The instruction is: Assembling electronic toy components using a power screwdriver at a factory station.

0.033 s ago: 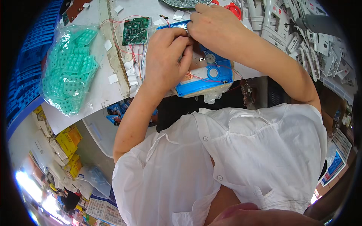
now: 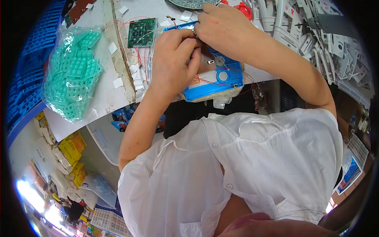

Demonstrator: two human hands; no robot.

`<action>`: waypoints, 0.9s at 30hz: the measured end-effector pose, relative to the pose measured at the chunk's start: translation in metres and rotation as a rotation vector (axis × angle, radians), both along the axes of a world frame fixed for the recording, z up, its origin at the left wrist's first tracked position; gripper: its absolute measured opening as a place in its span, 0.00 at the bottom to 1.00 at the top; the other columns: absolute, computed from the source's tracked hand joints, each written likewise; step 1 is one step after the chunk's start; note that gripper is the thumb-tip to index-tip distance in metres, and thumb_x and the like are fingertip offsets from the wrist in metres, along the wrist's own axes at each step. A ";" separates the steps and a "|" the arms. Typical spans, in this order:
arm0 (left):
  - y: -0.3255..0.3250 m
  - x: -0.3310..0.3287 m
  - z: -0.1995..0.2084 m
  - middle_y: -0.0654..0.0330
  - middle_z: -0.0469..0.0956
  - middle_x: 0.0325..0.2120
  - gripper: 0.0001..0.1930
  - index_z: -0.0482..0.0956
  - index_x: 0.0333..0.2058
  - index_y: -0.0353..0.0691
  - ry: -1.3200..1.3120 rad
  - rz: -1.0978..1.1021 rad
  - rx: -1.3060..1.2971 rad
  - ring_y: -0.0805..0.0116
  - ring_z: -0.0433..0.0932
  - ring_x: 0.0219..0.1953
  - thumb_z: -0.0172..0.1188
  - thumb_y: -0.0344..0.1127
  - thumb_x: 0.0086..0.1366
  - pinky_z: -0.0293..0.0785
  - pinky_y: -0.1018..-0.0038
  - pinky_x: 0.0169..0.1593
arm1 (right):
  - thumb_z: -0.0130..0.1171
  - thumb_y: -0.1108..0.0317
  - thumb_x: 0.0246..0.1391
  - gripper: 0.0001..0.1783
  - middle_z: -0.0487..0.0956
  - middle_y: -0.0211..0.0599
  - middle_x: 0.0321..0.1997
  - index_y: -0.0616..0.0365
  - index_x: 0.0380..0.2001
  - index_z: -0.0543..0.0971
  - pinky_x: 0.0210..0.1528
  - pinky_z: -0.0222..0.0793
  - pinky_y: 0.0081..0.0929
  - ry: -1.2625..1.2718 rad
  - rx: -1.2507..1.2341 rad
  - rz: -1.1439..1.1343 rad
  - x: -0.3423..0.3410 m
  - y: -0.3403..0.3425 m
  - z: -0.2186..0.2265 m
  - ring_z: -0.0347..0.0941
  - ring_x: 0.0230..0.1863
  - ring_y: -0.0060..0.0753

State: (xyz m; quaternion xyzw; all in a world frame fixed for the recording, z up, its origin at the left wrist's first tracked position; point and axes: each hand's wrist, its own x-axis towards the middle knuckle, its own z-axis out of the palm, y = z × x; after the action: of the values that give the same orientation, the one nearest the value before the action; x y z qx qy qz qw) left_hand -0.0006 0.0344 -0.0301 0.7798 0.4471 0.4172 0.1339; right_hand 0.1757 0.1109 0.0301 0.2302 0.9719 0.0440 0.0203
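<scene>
A blue plastic housing (image 2: 209,90) lies before me at the table's edge, with a brown circuit board (image 2: 208,67) inside and thin red wires over it. Over its left side, my left hand (image 2: 173,59) is closed with curled fingers near the upper edge. My right hand (image 2: 223,29) reaches in from the right, its fingers bent and pinched at that same edge. The fingertips of both hands nearly meet; whatever they grip is hidden behind them. To the left, a green circuit board (image 2: 142,33) is joined to red and white wires.
A clear bag of mint-green keypads (image 2: 75,71) lies on the left of the white table (image 2: 114,96). White plastic parts (image 2: 290,25) are heaped at the right beside a grey power screwdriver (image 2: 333,26). A round tray of small metal pieces (image 2: 193,3) and red-handled scissors (image 2: 245,10) sit at the back.
</scene>
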 end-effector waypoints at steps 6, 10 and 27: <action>0.001 0.001 -0.002 0.56 0.80 0.42 0.10 0.82 0.35 0.38 0.039 0.059 0.118 0.51 0.76 0.48 0.65 0.24 0.52 0.73 0.59 0.52 | 0.62 0.69 0.50 0.06 0.82 0.48 0.28 0.61 0.26 0.83 0.41 0.76 0.44 0.167 -0.279 -0.223 0.007 0.012 0.005 0.80 0.37 0.52; -0.001 -0.002 -0.005 0.57 0.80 0.42 0.10 0.82 0.36 0.39 0.051 0.066 0.095 0.51 0.75 0.50 0.65 0.24 0.53 0.74 0.59 0.53 | 0.63 0.70 0.50 0.06 0.82 0.48 0.30 0.62 0.27 0.81 0.42 0.74 0.46 0.325 -0.450 -0.247 0.013 0.011 0.003 0.79 0.39 0.55; 0.000 0.000 -0.003 0.57 0.80 0.39 0.11 0.85 0.37 0.36 0.070 0.032 0.103 0.51 0.76 0.47 0.65 0.24 0.54 0.75 0.60 0.51 | 0.72 0.68 0.50 0.06 0.78 0.28 0.59 0.52 0.33 0.86 0.66 0.58 0.42 0.630 -0.266 -0.321 0.032 -0.031 -0.033 0.62 0.61 0.46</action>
State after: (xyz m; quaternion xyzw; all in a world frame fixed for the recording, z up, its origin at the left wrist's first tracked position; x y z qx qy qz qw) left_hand -0.0009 0.0344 -0.0335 0.7925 0.4421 0.4141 0.0711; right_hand 0.2076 0.0803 -0.0026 0.3772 0.8793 -0.1591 -0.2434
